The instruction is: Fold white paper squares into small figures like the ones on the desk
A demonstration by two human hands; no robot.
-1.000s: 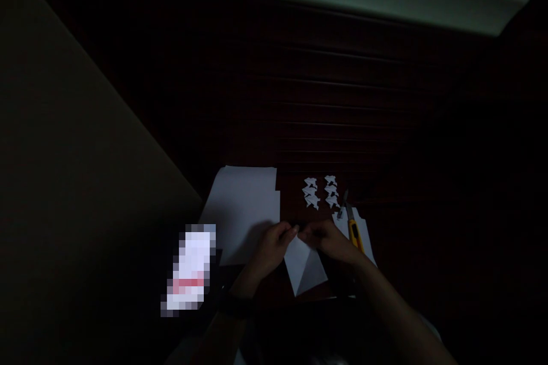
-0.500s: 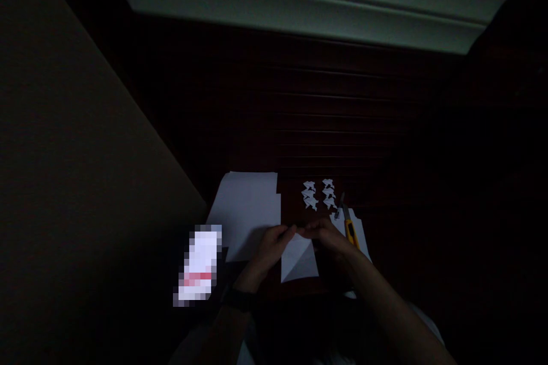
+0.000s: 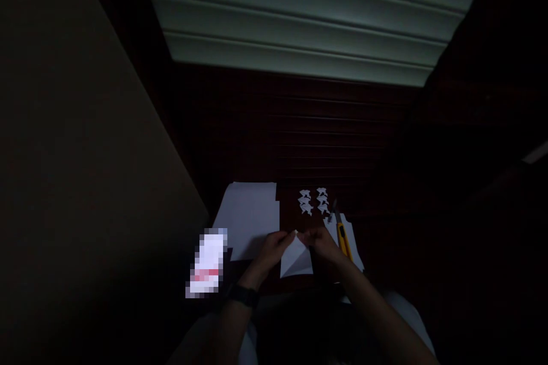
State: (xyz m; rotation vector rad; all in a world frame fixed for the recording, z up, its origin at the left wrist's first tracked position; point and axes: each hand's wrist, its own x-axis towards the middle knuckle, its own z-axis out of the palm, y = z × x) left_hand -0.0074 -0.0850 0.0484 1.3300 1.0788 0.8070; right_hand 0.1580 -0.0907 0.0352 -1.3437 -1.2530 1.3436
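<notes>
Both hands now pinching the top corner of the small white sheet (image 3: 296, 258): left hand (image 3: 270, 251) and right hand (image 3: 322, 244) fingertips nearly meeting, corner lifted since a second ago. Yellow cutter (image 3: 342, 236) just right of the right fingers, untouched.

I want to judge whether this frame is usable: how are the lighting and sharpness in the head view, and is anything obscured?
Head view: very dim, most of the frame near black; only the white sheet, the folded paper pinched by the left hand and right hand, and the yellow knife stand out. A pixelated patch hides one object.
</notes>
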